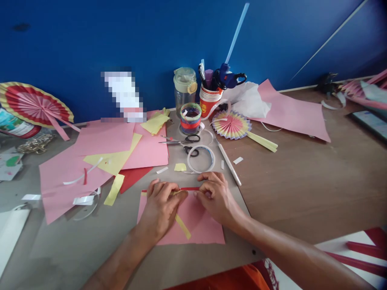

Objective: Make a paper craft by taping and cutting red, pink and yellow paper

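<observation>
A pink sheet of paper lies flat in front of me, with a red strip along its far edge. Pale yellow shows at that edge's left end. Both my hands work there. My left hand pinches the edge left of centre, thumb and fingers together. My right hand pinches it to the right, fingertips curled over it. From beneath my left hand a narrow yellow paper strip slants across the sheet toward me. What exactly lies under the fingertips is hidden.
Beyond my hands lie a tape roll, scissors and a white pen-like tool. Farther back stand a bottle, stacked tape rolls and a paper cup with a glue gun. Folded paper fans and pink sheets lie around.
</observation>
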### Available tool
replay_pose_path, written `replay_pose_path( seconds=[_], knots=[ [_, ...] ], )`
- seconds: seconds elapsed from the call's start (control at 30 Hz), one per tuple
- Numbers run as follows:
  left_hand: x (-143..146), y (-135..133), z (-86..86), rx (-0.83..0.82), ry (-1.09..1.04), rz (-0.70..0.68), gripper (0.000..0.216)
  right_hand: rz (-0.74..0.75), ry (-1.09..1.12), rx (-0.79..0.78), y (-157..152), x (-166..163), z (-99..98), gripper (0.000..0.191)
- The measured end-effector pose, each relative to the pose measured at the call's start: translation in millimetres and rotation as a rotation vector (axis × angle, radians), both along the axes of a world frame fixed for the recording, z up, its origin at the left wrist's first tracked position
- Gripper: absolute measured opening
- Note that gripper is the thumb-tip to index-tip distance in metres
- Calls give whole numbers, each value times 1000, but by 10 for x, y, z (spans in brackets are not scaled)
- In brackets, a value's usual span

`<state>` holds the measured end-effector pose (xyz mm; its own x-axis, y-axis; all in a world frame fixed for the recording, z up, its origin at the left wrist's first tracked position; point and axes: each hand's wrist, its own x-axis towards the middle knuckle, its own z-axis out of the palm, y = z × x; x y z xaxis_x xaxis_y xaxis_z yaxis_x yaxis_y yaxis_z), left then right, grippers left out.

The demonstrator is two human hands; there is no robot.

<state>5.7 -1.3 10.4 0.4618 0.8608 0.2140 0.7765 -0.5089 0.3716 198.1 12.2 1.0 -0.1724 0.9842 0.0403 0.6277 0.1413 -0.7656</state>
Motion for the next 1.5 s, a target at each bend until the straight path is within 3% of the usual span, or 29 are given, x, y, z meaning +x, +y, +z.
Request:
replay_pose_path(
  seconds=[0.63, 1.0, 1.5],
  knots=[
    [-4, 17, 14, 28, 23, -9, 24, 20, -19, 129, -16, 30, -82, 23],
    [11, 6, -3, 59, 31, 18, 24, 27, -200, 81, 22, 166, -5, 20],
    [10, 6, 12, 4, 36, 10, 27, 27, -143, 28, 81, 295, 24, 25]
  ],
)
